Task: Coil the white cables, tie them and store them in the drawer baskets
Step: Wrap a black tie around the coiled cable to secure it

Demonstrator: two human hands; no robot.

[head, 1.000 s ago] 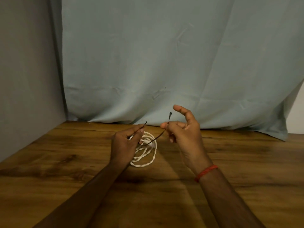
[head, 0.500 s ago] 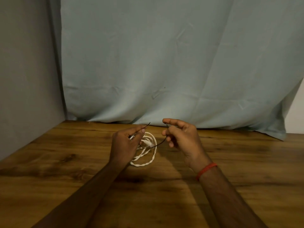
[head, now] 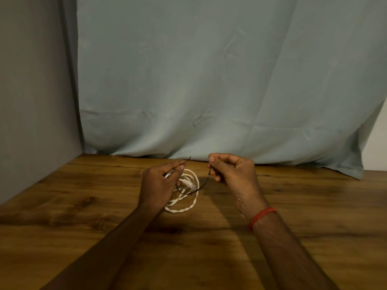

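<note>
A coiled white cable [head: 189,203] lies on the wooden table [head: 83,216], partly hidden behind my left hand [head: 159,185]. A thin black tie [head: 202,184] loops under the coil's top, and each hand has one end. My left hand pinches the coil and the tie's left end, whose tip sticks up past the fingers. My right hand [head: 234,172] has its fingers curled round the tie's right end, a little above the table. No drawer or basket is in view.
A pale blue cloth [head: 209,80] hangs as a backdrop down to the table's far edge. A grey wall [head: 31,101] closes the left side. A red thread band [head: 261,216] circles my right wrist.
My right hand has come down and closed its fingers round the tie's right end, so the tie now curves deeper under the coil. My left hand stays in place.
</note>
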